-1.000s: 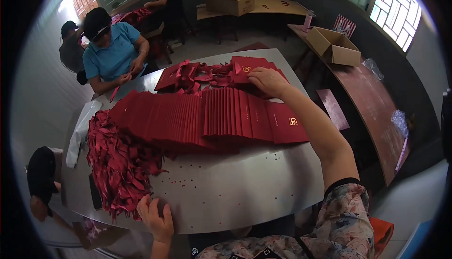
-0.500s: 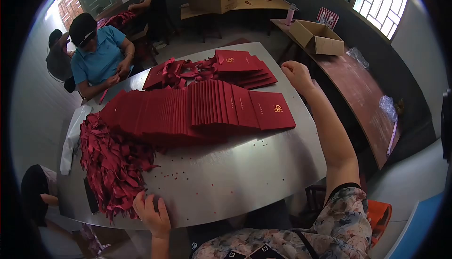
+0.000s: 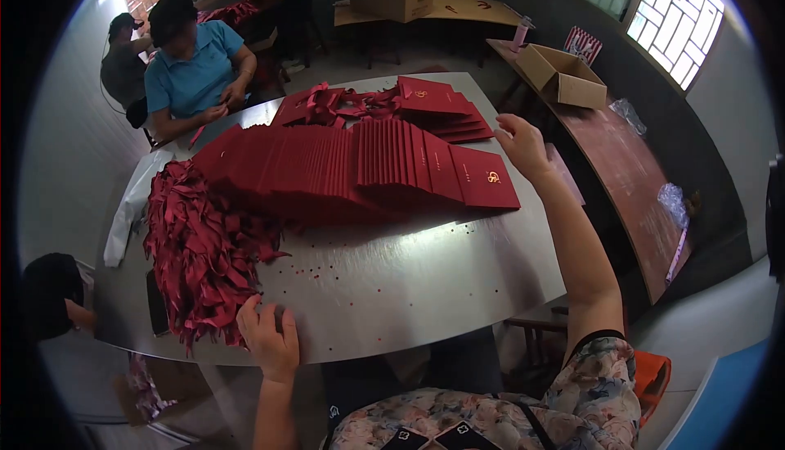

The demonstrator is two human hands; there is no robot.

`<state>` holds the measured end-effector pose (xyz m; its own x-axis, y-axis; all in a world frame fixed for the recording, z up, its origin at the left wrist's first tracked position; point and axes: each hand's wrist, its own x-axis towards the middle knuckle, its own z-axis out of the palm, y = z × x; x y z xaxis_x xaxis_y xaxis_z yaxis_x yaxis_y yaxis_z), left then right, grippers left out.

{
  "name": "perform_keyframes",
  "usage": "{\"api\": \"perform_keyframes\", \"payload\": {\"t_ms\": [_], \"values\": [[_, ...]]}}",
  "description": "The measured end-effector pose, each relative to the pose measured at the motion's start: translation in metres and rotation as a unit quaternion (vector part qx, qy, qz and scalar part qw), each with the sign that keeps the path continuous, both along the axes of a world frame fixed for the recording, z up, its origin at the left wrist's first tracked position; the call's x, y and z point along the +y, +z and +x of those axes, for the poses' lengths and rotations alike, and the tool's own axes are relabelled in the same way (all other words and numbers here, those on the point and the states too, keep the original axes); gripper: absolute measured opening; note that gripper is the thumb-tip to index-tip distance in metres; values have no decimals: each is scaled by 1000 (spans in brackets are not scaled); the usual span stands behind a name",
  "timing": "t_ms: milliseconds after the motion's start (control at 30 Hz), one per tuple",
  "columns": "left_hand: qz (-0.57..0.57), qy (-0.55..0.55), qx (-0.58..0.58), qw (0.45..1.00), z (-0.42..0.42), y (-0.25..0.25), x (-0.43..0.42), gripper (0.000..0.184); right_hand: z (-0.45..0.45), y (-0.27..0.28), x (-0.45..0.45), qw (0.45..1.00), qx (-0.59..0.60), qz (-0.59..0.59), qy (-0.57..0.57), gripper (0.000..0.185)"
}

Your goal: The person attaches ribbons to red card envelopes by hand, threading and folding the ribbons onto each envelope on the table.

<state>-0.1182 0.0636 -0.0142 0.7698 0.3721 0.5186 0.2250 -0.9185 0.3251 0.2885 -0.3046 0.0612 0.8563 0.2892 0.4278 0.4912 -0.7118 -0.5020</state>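
My left hand (image 3: 271,342) rests at the near table edge, fingers spread and holding nothing. Its fingertips are beside a heap of loose dark red ribbons (image 3: 196,262). At the right, my right hand (image 3: 526,149) hovers by the table's far right side, fingers apart and loosely bent, with nothing visible in them. Nearest to it is a long fanned row of flat dark red card pieces (image 3: 392,164), the rightmost bearing a gold emblem. Behind that row lies a smaller stack of similar red pieces (image 3: 433,96) with tangled ribbons (image 3: 352,105) beside it.
Small dark and red specks dot the metal table (image 3: 425,286). A white plastic sheet (image 3: 135,200) lies at its left edge. Across the table, a person in a blue shirt (image 3: 196,69) handles a red ribbon. An open carton (image 3: 560,74) stands on the side bench (image 3: 609,159).
The head view has shifted, so the table sits higher and farther right. My right hand has come slightly nearer, its curled fingers loosening. The left hand stays beside the ribbon heap.
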Motion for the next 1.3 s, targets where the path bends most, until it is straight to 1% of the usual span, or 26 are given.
{"api": "perform_keyframes", "payload": {"t_ms": [67, 167, 200, 267, 300, 333, 367, 400, 433, 467, 500, 533, 567, 633, 700, 767, 800, 867, 900, 1000, 1067, 1100, 1167, 1200, 1267, 1300], "values": [[-6, 7, -1, 1000, -2, -2, -1, 29, 13, 6, 29, 997, -37, -70, 10, 51], [-13, 14, -11, 1000, 1, -1, 1, 29, 29, 9, 81, 992, -74, -83, 56, 59], [-11, 12, -10, 1000, 3, 0, 0, 29, 36, 12, 96, 983, -82, -146, 79, 68], [-21, 14, -4, 1000, 3, 2, -5, 28, 48, 20, 128, 925, -157, -331, 100, 76], [-28, 30, 2, 999, 2, 7, -6, 28, 51, 22, 145, 905, -199, -351, 138, 78], [-21, 30, -5, 999, 1, 10, -6, 29, 53, 32, 155, 889, -157, -386, 191, 78], [-13, 25, -12, 1000, 0, 11, -5, 29, 74, 19, 165, 870, -198, -400, 208, 81], [-11, 29, -18, 999, -1, 8, -3, 30, 75, 22, 177, 857, -183, -433, 212, 84], [-14, 16, -23, 1000, 0, 5, 0, 31, 74, 23, 187, 854, -191, -426, 231, 89], [-7, 43, -24, 999, -1, 4, 2, 31, 75, 24, 191, 840, -165, -458, 239, 89], [-25, 30, -20, 999, 0, 5, 2, 31, 60, 42, 191, 825, -136, -493, 238, 89], [-47, 13, -13, 999, 1, 6, 1, 32, 60, 49, 191, 829, -88, -495, 244, 83], [-29, 12, -6, 999, 1, 3, 3, 32, 64, 46, 192, 831, -38, -497, 248, 76], [-35, 15, -4, 999, 1, -1, 5, 32, 85, 25, 178, 852, -76, -433, 285, 59], [-44, 20, -4, 999, 1, -2, 5, 32, 102, 7, 171, 876, -62, -397, 265, 43], [-67, 7, 5, 998, 0, 3, 3, 32, 88, 6, 162, 885, -117, -350, 284, 38], [-73, 23, 6, 997, -2, 2, 3, 32, 86, 2, 163, 878, -119, -353, 299, 38], [-82, 8, 6, 997, -2, 2, 3, 33, 87, -3, 163, 897, -92, -358, 243, 40], [-83, 14, 5, 996, -2, 1, 2, 33, 82, 0, 163, 895, -95, -359, 249, 40], [-82, 11, -10, 997, -3, 0, 2, 32, 65, 13, 164, 878, -51, -422, 220, 45], [-69, 9, -13, 998, -3, 0, 2, 32, 57, 18, 163, 889, -67, -379, 248, 56], [-71, 11, -13, 997, -4, -1, 2, 32, 62, 13, 159, 888, -67, -381, 250, 56], [-75, 6, -16, 997, -4, -1, 2, 32, 82, -2, 148, 900, -144, -338, 235, 67], [-76, 9, -17, 997, -4, -2, 2, 32, 85, -6, 142, 899, -145, -338, 238, 67], [-68, 9, -19, 997, -4, -4, 2, 32, 94, -11, 130, 925, -176, -257, 217, 77], [-69, 12, -20, 997, -4, -4, 2, 32, 97, -12, 126, 924, -177, -258, 219, 77]]}}
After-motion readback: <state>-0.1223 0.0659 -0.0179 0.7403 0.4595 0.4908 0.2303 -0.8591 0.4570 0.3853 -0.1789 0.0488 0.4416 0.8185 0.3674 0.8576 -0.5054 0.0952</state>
